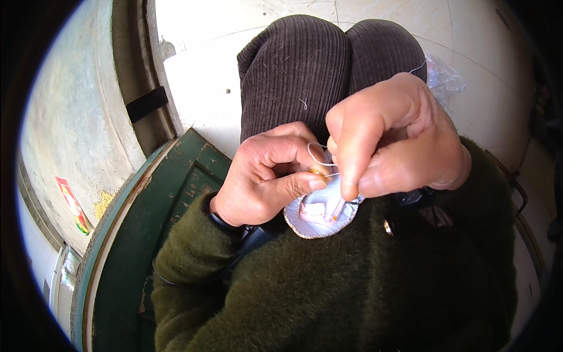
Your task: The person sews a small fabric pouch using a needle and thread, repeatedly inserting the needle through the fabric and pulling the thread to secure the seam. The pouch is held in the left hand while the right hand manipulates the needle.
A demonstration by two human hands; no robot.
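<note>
Above my lap, my left hand (272, 174) pinches a small yellow piece (316, 173) between thumb and forefinger. A pale round fabric piece (323, 231) with a stitched rim hangs below both hands, its inner side facing up; a white tag and loose threads show inside it. My right hand (391, 141) has its thumb and forefinger closed on what looks like a thin needle, whose shaft (332, 174) runs towards the yellow piece. A white thread (311, 154) curves in a loop between the hands. The needle's far end is hidden by my right fingertips.
Dark corduroy trousers (294, 66) cover my knees, with thread scraps on them. Clear plastic wrapping (442, 79) lies beyond my right wrist. A worn green wooden door or panel (193, 176) stands close at the left, beside a doorframe (147, 103).
</note>
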